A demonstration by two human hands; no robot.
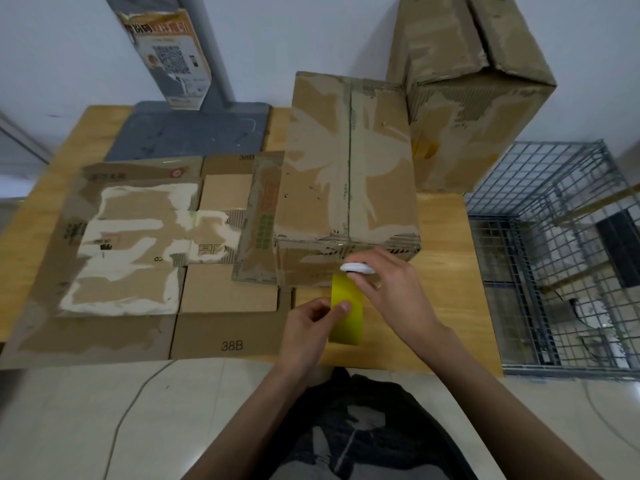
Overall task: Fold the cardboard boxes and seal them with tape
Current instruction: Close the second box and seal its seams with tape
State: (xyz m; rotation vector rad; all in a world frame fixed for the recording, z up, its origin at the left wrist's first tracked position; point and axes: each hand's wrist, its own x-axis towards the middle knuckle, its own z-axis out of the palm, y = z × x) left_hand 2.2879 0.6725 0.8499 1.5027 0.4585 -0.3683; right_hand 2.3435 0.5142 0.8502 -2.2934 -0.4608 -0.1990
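- Folded-up brown cardboard box (349,174) standing on the light wooden table (446,258), top flaps closed along a centre seam; no fresh tape visible on that seam, though blur and old tape scars make it hard to be sure.
- Yellow translucent strip of packing tape (346,306) hanging down the near side wall of that box, stretched toward the table edge.
- Left hand (308,327) pinching the lower part of the tape strip between thumb and forefinger, other fingers curled in.
- Right hand (394,292) closed around a small white object (358,267) at the top of the strip, against the box's near face; cutter or dispenser part, cannot tell which.
- Judged stage: strip being cut or finished off on this box, so sealing of it close to done or just begun, hard to say which.
- Second assembled worn brown cardboard box (471,95) set behind and to the right, tilted, apparently finished.
- Flattened brown cardboard sheets marked 38B (228,317) lying on the left of the table, unfolded and untaped: most of the work left.
- Grey wire-mesh cage (554,258) beside the table on the right.
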